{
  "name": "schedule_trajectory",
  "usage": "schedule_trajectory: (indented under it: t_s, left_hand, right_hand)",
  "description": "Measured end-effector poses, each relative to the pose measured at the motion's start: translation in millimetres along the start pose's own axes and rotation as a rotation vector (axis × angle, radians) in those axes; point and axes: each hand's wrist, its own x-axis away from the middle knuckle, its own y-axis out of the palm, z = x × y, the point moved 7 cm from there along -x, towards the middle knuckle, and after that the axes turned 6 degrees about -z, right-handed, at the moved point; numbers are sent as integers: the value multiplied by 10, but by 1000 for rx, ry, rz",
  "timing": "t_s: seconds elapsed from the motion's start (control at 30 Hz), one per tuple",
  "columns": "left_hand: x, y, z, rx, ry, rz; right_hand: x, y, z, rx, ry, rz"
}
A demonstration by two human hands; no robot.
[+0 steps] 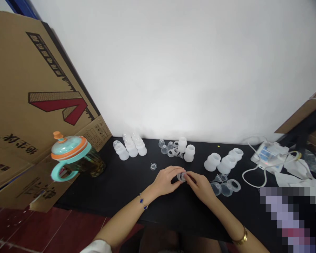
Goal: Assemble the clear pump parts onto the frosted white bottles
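My left hand and my right hand meet over the front of the black table. Between their fingertips is a small clear ring-shaped bottle part, pinched from both sides; fingers cover some of it. To the left lies a clear round piece with a thin stem. Behind my hands are several clear domed caps and rings beside two white bottle bodies. Past my right hand, more clear caps and rings lie before three open white bottle bodies.
Three white bottles with clear caps stand near the wall on the left. A teal and orange lidded jug is beside a large cardboard box. Far right, a white device with a cable sits by crumpled white sheets.
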Motion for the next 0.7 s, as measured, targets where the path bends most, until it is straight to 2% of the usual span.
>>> schedule_trajectory:
  t_s: [0.7]
  left_hand:
    - [-3, 1, 5, -10, -14, -15]
  right_hand:
    - [2, 19, -2, 1, 27, -45]
